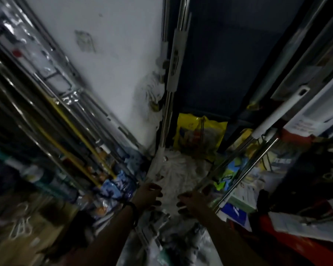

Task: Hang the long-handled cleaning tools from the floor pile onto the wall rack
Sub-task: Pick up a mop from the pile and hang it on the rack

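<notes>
Shiny packets (115, 187) crowd the floor beside both arms. The left hand (149, 194) and right hand (192, 202) reach down, fingers bent, but it is too dark to tell if they hold anything. Just past them the fluffy white mop (181, 169) sits in the floor corner, a yellow bag (198, 135) behind it.

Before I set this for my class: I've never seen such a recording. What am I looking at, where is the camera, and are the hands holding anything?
There is no machine here. A person wears one wide-angle camera on the head, looking down, so the two arms at the bottom are their own. The left hand and right hand reach into a cluttered corner. On the floor lie a white mop head and a yellow bag. Metal poles lean at the right, and another pole stands by the white wall. The picture is dark and blurred, so I cannot tell whether either hand grips anything.
</notes>
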Demonstrator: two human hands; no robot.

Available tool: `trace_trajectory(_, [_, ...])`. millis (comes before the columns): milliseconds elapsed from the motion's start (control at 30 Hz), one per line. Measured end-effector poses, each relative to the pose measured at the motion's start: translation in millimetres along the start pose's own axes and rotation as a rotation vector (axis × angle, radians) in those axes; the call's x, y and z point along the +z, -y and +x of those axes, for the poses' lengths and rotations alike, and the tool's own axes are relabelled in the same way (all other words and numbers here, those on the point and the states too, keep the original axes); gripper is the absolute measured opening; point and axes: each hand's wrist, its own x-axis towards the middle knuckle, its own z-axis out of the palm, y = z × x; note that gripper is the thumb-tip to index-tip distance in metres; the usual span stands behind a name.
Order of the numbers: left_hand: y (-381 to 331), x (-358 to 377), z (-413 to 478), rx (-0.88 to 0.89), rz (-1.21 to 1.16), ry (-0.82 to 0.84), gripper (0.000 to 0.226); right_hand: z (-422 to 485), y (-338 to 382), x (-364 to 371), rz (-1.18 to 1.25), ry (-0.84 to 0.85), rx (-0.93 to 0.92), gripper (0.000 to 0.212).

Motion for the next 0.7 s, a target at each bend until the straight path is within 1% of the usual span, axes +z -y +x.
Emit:
trace_trajectory(33, [11,5,-1,-0.032,-0.009,-0.016,0.013,6,-14,-1,0.003,0.023,0.043,0.028])
trace_trajectory(100, [31,16,-4,-0.07,-0.002,-0.049,0.007,15,-34,-8,0.017,0.001,0.081,0.032])
trace_trajectory(167, [43,28,-6,-0.111,-0.005,-0.051,0.013,23,-46,-22,0.059,-0.069,0.055,0.036])
trace_trajectory(200, [47,34,-7,-0.131,-0.023,-0.05,0.014,29,-49,-31,0.118,-0.111,0.045,0.036])
trace_trajectory(267, [49,46,-9,-0.155,-0.047,-0.034,0.009,39,-43,-51,0.247,-0.184,0.022,0.032])
trace_trajectory(367, [50,64,-10,-0.166,-0.032,-0.03,0.013,47,-18,-83,0.341,-0.291,-0.011,0.023])
trace_trajectory(400, [50,69,-11,-0.173,-0.035,-0.025,0.014,50,-9,-93,0.352,-0.338,-0.038,0.023])
trace_trajectory(433, [51,73,-12,-0.179,-0.025,-0.023,0.015,57,-3,-103,0.364,-0.369,-0.028,0.031])
trace_trajectory(467, [52,78,-11,-0.184,-0.017,-0.022,0.016,71,0,-113,0.383,-0.367,-0.013,0.047])
trace_trajectory(500, [54,81,-11,-0.183,0.009,-0.016,0.017,77,3,-119,0.438,-0.33,0.025,0.058])
trace_trajectory(533, [54,85,-10,-0.178,0.027,-0.017,0.018,80,4,-121,0.481,-0.28,0.054,0.053])
trace_trajectory(567, [54,88,-10,-0.169,0.049,-0.021,0.018,70,10,-119,0.481,-0.228,0.071,0.037])
trace_trajectory(600, [55,90,-10,-0.16,0.059,-0.03,0.019,59,14,-116,0.515,-0.177,0.034,0.017])
trace_trajectory(633, [57,91,-9,-0.151,0.075,-0.033,0.019,54,17,-111,0.476,-0.133,0.024,0.008])
trace_trajectory(667, [58,91,-10,-0.139,0.087,-0.033,0.019,51,18,-107,0.37,-0.074,-0.03,0.017])
trace_trajectory(700, [58,92,-12,-0.132,0.093,-0.025,0.02,56,13,-106,0.295,-0.11,-0.047,0.017])
